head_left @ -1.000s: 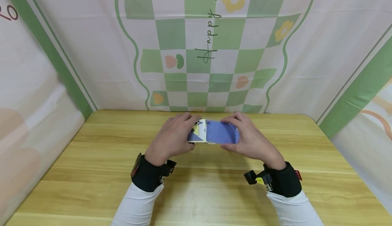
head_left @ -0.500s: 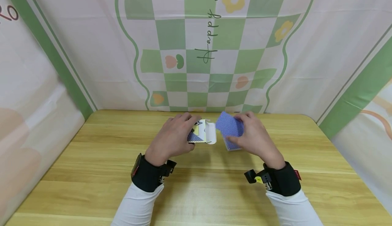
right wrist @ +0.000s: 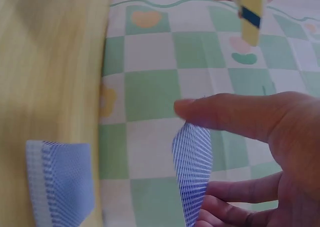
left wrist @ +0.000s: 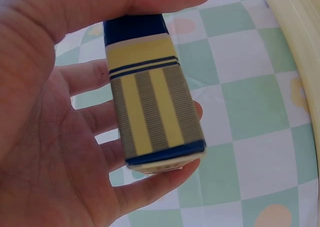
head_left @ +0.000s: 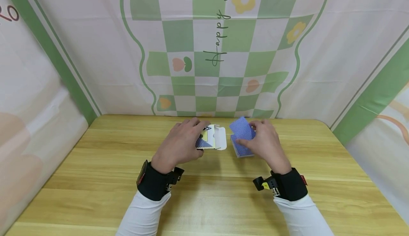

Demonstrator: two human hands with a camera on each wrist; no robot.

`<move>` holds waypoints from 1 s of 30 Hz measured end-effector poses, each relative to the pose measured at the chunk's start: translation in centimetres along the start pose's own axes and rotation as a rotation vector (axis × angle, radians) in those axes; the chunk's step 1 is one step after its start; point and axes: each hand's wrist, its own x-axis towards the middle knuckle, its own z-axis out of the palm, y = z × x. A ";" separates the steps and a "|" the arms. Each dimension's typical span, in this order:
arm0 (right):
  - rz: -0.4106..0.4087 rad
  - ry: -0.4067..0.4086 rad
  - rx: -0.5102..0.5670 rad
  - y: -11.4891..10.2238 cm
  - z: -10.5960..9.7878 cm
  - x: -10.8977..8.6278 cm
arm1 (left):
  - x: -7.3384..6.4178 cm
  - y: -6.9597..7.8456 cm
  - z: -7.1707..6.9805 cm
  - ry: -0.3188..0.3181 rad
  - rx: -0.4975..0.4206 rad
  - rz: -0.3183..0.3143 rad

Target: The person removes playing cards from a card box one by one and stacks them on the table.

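Note:
My left hand (head_left: pixel 180 141) grips a playing-card box (head_left: pixel 205 139) by its long edges, thumb on the near side. The box's white end flap (head_left: pixel 220 138) stands out toward the right. In the left wrist view the striped narrow side of the box (left wrist: pixel 152 102) shows. My right hand (head_left: pixel 266 143) pinches a blue-backed playing card (head_left: pixel 242 126) between thumb and fingers, tilted and slightly bent in the right wrist view. Below it a deck of blue-backed cards (head_left: pixel 244 151) lies on the table, partly covered by the held card and hand.
The wooden table (head_left: pixel 204 200) reaches back to a green-and-white checked cloth (head_left: pixel 207 86) hanging behind it. Cloth walls also stand at the left and right. Each wrist wears a black band (head_left: pixel 289 184) with a small camera.
The blue-backed cards were up against the box mouth and are now apart from it. My right hand has moved right, and its card has turned over the deck. The left hand stays put.

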 end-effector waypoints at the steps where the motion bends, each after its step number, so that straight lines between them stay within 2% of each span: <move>1: 0.006 -0.004 -0.005 0.1 0.2 0.1 | 0.0 0.0 0.0 -0.001 0.000 -0.001; 16: 0.034 -0.008 -0.049 2.1 2.7 0.5 | 0.0 0.0 0.1 0.004 0.007 -0.002; 30: 0.057 -0.036 -0.084 2.8 4.1 0.5 | 0.0 0.0 0.1 0.001 0.013 -0.001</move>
